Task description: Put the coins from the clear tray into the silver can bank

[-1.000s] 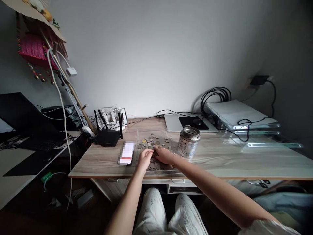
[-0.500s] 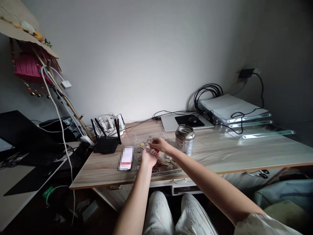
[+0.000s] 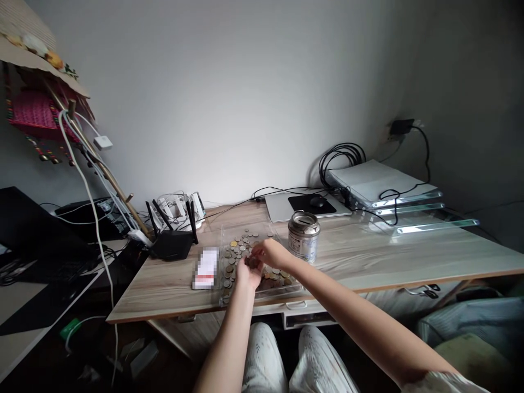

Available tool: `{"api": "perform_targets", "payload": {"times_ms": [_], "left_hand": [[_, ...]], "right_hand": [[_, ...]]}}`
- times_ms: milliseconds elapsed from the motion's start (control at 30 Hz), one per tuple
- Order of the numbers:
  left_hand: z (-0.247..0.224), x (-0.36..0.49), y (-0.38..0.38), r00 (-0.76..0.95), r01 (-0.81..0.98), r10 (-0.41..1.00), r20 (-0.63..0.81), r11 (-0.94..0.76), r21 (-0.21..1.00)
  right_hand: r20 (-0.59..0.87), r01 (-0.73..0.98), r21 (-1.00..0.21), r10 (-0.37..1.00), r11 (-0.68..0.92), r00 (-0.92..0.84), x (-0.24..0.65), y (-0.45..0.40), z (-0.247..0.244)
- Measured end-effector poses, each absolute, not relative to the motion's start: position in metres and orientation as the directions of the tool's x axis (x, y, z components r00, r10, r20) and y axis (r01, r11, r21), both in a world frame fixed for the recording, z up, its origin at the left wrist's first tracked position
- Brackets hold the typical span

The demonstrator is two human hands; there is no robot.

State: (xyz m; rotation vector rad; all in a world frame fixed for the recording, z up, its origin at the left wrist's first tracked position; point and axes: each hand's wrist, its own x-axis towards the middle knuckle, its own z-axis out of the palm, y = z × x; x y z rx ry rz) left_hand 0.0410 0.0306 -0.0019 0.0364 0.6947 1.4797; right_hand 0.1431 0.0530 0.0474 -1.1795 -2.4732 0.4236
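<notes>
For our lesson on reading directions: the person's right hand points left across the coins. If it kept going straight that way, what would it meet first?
Probably the left hand, close beside the right hand's fingertips over the coins. Depth is hard to judge.

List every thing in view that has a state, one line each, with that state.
Left hand: palm up over the tray, cupping what look like coins.
Right hand: fingertips pinched at the left palm; whether a coin is in the grip cannot be told.
Coins: loose, spread flat in the tray.
Clear tray: flat on the desk, uncovered.
Tin can: upright, slotted lid on.
Phone: lying flat, screen lit.
Laptop: closed.
</notes>
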Motion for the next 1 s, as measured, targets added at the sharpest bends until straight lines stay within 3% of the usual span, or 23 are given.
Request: {"api": "perform_targets", "payload": {"times_ms": [133,433,500,633,733,833,1000], "left_hand": [[-0.002,0.043,0.029,-0.005,-0.868,0.904,-0.427,0.208,0.451],[0.000,0.046,0.028,0.014,-0.874,0.917,-0.400,0.205,0.441],[0.000,0.046,0.027,0.019,-0.880,0.924,-0.382,0.197,0.432],[0.002,0.044,0.025,0.077,-0.866,0.914,-0.399,0.260,0.427],[0.002,0.044,0.023,0.073,-0.849,0.906,-0.417,0.276,0.450],[0.003,0.044,0.022,0.116,-0.788,0.922,-0.370,0.312,0.531],[0.002,0.046,0.019,0.117,-0.668,0.941,-0.317,0.310,0.676]], "right_hand": [[0.144,0.765,-0.262,0.807,0.589,-0.572,0.152,0.045,0.044],[0.169,0.716,-0.422,0.824,0.556,-0.541,0.150,0.048,0.039],[0.232,0.733,-0.427,0.847,0.530,-0.478,0.150,0.043,0.047],[0.490,0.769,-0.378,0.816,0.515,-0.306,0.177,0.034,0.087],[0.581,0.859,-0.367,0.809,0.358,-0.089,0.219,0.044,0.120],[0.485,0.935,-0.295,0.874,0.199,-0.033,0.255,0.066,0.132],[0.369,0.967,-0.184,0.924,0.177,-0.099,0.267,0.082,0.127]]}}
